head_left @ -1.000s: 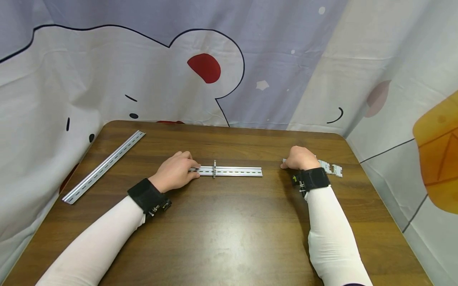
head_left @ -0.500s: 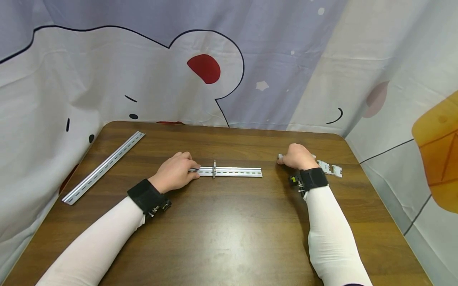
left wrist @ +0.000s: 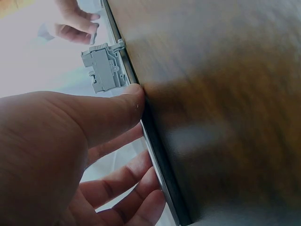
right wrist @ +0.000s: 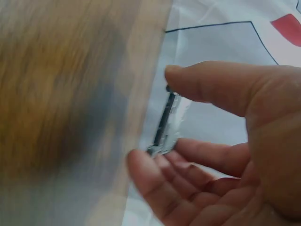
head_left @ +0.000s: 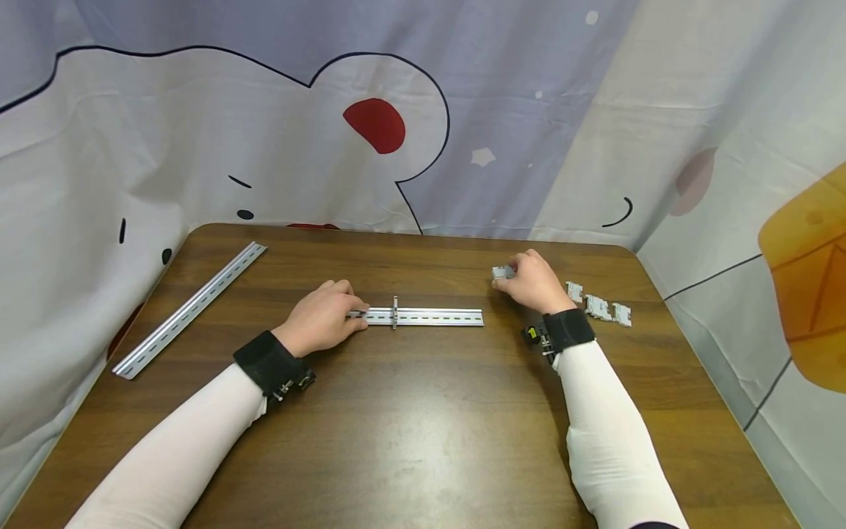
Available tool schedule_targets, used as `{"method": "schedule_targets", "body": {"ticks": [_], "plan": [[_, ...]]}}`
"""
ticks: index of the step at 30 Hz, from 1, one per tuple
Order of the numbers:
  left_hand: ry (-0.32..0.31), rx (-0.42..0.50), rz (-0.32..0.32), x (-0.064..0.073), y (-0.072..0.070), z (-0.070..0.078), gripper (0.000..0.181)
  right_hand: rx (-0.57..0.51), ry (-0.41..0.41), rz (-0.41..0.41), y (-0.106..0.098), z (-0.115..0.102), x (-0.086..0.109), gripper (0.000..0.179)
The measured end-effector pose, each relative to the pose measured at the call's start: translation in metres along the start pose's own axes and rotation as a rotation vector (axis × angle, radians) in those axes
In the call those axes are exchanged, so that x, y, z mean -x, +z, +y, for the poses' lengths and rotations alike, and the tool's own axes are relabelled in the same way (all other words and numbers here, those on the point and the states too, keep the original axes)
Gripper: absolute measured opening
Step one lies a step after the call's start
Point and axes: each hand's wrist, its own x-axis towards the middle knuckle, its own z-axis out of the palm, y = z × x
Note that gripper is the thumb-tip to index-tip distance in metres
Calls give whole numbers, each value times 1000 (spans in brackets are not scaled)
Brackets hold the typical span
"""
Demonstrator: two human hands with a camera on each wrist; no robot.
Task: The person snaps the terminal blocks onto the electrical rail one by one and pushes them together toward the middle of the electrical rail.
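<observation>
My left hand [head_left: 320, 316] grips the left end of a slotted metal DIN rail [head_left: 444, 313] lying on the wooden table. A grey terminal block [head_left: 395, 313] stands upright across the rail, just right of my fingers; in the left wrist view this terminal block [left wrist: 104, 68] sits close beyond my thumb tip. To the right of the rail and farther back, my right hand [head_left: 537, 285] pinches another grey terminal block [head_left: 501, 272]. In the right wrist view the held terminal block [right wrist: 165, 120] spans thumb and fingers, slightly blurred.
A second, longer DIN rail [head_left: 192, 308] lies slanted at the table's left side. Several loose terminal blocks [head_left: 598, 308] lie in a row right of my right hand. A printed curtain [head_left: 297, 147] hangs behind the wooden table [head_left: 410, 426].
My right hand has moved left and back, away from the loose terminal blocks, carrying one that now shows in its fingers. The left hand and the rail have stayed in place.
</observation>
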Motion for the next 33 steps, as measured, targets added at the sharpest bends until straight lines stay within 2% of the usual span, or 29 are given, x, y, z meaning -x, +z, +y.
{"method": "schedule_targets", "body": {"ticks": [6,17,22,33], "plan": [[-3,1,-3,0,0,0,33,-67,-70,78,7,-9,-3,58],[-5,7,-1,0,2,-2,33,-177,-235,103,22,-30,-4,58],[-13,13,-2,0,2,-1,32,-212,-310,94,28,-42,-2,57],[-22,17,-1,-1,2,-3,32,-290,-396,54,38,-64,2,57]]}}
